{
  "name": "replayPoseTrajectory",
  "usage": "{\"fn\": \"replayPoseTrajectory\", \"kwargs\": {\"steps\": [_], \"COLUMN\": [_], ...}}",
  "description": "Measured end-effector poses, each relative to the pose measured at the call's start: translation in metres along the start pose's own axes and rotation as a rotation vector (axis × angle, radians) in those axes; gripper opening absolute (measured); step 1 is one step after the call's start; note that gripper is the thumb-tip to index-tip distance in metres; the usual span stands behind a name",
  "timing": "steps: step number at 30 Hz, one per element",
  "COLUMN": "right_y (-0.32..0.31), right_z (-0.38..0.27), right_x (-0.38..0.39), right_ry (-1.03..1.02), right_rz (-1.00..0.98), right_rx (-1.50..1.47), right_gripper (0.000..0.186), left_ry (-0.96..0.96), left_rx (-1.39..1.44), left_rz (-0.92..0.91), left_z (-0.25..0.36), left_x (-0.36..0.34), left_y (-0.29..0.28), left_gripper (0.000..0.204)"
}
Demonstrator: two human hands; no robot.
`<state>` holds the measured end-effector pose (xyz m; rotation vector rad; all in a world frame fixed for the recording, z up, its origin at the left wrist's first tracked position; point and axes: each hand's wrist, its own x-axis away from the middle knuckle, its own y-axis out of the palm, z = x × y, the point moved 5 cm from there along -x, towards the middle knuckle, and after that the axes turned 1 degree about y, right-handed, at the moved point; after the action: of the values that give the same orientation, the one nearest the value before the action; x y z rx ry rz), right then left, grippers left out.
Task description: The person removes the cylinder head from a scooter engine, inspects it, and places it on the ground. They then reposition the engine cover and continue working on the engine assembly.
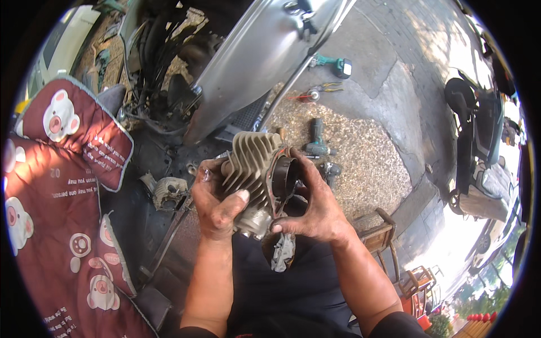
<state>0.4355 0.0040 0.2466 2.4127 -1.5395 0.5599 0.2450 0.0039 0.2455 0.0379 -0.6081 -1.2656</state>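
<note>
My left hand (214, 200) grips the left side of a finned metal engine cylinder (248, 163), its thumb across the lower fins. My right hand (315, 200) grips the right side, fingers at the upper edge and thumb low, beside a dark round bore (284, 177) facing right. A crumpled grey piece (282, 253), perhaps a rag, lies below the cylinder near my lap. To the left, another cast metal part (169, 192) rests among dark parts.
A silver scooter body panel (248, 56) rises ahead. A maroon padded quilt (56, 225) covers the left side. Drills (317, 132) and pliers (329, 87) lie on the ground beyond my hands. A wooden stool (377, 236) stands right; parked scooters (482, 146) line the far right.
</note>
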Motion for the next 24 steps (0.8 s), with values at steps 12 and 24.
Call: {"fn": "replayPoseTrajectory", "kwargs": {"steps": [12, 24], "right_y": [-0.156, -0.131], "right_z": [-0.183, -0.336], "right_x": [0.163, 0.305], "right_ry": [-0.406, -1.265], "right_rz": [-0.143, 0.089], "right_rx": [-1.200, -0.687], "right_gripper": [0.092, 0.070], "left_ry": [0.595, 1.285], "left_rx": [-0.069, -0.431], "left_rz": [-0.636, -0.918], "left_z": [0.188, 0.296], "left_x": [0.118, 0.247], "left_y": [0.237, 0.265], "left_gripper": [0.055, 0.073]}}
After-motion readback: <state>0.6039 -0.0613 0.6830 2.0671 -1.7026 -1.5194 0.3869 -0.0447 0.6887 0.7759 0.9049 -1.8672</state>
